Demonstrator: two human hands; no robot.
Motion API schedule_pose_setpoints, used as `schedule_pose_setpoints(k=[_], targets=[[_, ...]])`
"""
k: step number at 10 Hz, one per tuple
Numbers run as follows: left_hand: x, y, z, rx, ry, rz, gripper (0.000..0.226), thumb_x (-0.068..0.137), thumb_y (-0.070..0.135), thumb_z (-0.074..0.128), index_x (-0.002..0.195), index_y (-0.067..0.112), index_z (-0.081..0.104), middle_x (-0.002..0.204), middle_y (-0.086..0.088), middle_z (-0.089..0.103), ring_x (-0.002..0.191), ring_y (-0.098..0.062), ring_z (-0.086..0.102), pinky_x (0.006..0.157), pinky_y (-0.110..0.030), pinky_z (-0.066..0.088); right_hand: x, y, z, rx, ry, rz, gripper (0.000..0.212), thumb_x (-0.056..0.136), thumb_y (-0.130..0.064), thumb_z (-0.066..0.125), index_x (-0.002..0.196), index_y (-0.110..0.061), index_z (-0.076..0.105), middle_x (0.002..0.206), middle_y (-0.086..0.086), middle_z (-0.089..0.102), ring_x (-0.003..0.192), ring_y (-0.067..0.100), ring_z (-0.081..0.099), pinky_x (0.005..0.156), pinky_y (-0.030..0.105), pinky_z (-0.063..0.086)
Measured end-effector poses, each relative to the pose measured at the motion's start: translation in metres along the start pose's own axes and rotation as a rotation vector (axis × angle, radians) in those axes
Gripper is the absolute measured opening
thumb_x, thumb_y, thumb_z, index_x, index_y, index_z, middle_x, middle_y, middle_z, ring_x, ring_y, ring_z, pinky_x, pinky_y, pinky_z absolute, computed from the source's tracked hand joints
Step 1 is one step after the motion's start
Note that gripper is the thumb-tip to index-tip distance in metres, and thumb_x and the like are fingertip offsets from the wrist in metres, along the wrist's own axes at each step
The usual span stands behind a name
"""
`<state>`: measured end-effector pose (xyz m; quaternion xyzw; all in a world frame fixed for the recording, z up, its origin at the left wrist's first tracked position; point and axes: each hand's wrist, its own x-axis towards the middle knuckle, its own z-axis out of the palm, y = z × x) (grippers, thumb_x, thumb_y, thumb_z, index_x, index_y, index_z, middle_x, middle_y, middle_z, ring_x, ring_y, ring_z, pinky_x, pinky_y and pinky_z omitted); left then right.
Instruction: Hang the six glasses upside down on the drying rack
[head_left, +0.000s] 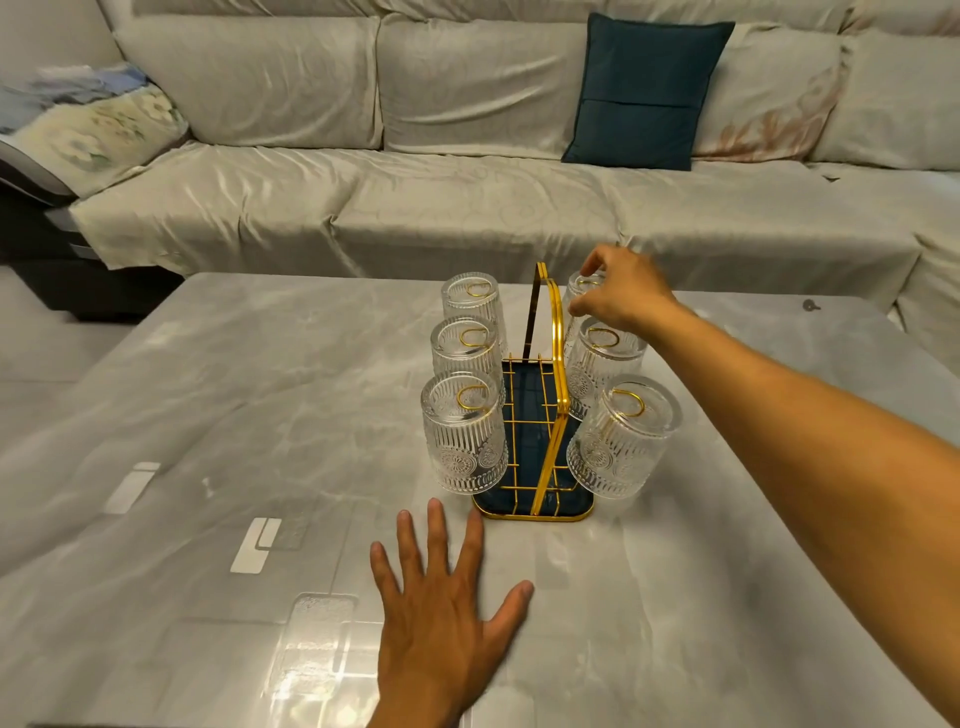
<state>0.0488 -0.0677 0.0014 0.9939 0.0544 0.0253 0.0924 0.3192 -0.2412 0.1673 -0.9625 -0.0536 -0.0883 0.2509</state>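
A gold wire drying rack (551, 364) with a dark blue tray base stands on the grey table. Ribbed clear glasses hang upside down on its prongs: three on the left, near (465, 441), middle (467, 345) and far (474, 299), and on the right a near glass (621, 441) and a middle glass (602, 369). My right hand (621, 291) reaches over the rack and its fingers grip the far right glass (576, 291), which sits upside down over its prong. My left hand (447, 603) lies flat on the table in front of the rack, fingers spread, holding nothing.
The grey marble-look table (208, 467) spreads wide around the rack. Behind it runs a light grey sofa (467, 197) with a dark teal cushion (649, 93) and a floral pillow (88, 130) at the left. A small dark object (809, 305) lies at the table's far right.
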Motion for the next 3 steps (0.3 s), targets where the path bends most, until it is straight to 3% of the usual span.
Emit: schedule_pose_setpoints(k=[1,2,3], targets=[[0.0,0.001,0.006,-0.026,0.002,0.009,0.085,0.081,0.085,0.029,0.147,0.033,0.039,0.156,-0.012,0.03,0.149,-0.037,0.006,0.11,-0.058,0.002,-0.009,-0.005,-0.009,0.053,0.008,0.007,0.05,0.074,-0.029,0.077,0.116,-0.017,0.054,0.123,0.01,0.058,0.1,0.025,0.054,0.078,0.038,0.049],[0.003,-0.002,0.006,-0.056,-0.013,-0.002,0.088,0.079,0.088,0.023,0.149,0.037,0.031,0.158,-0.013,0.025,0.146,-0.042,0.015,0.112,-0.056,0.0,-0.031,-0.004,-0.015,0.159,0.085,-0.024,0.052,0.08,-0.037,0.07,0.123,-0.015,0.052,0.129,0.009,0.053,0.111,0.025,0.051,0.087,0.038,0.045],[0.005,0.0,0.0,-0.072,-0.083,-0.023,0.09,0.071,0.093,0.006,0.148,0.049,-0.008,0.161,-0.003,-0.016,0.147,-0.035,-0.016,0.113,-0.055,-0.023,-0.056,0.001,-0.028,0.231,0.15,-0.061,0.047,0.083,-0.037,0.066,0.122,-0.015,0.052,0.129,0.006,0.054,0.111,0.02,0.05,0.087,0.033,0.042]])
